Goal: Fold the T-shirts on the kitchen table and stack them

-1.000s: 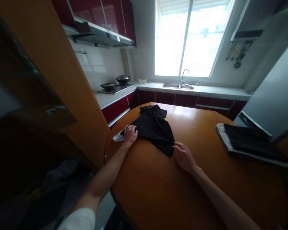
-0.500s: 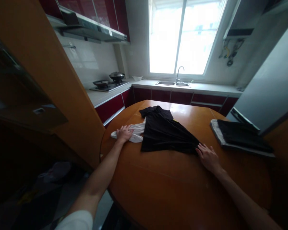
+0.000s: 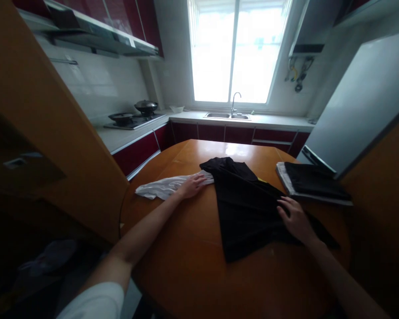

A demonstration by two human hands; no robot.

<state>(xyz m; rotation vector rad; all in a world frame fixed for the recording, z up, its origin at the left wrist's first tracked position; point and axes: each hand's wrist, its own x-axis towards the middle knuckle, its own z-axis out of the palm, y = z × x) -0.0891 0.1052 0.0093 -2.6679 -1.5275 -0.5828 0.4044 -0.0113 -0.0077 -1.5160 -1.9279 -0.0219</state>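
Observation:
A black T-shirt (image 3: 249, 212) with a small patch of yellow lies spread and creased across the middle and right of the wooden table. From its left side reaches a crumpled white garment (image 3: 166, 185); whether the two are joined I cannot tell. My left hand (image 3: 192, 185) rests palm down on the right part of the white garment, near the black fabric, its fingers stretched out. On the right part of the T-shirt lies my right hand (image 3: 295, 218), fingers apart and slightly bent, with black cloth on both sides of it.
A folded black and grey stack of cloth (image 3: 314, 182) sits at the table's (image 3: 193, 288) right edge. Beyond are a sink (image 3: 228, 115), a stove with a lidded wok (image 3: 146, 106) and a pan (image 3: 121, 117). A tall pale fridge (image 3: 355, 97) stands at right.
The black T-shirt has shifted and spread toward me and rightward. My left hand has moved right along the white garment, which is more stretched out. The camera view has turned slightly right.

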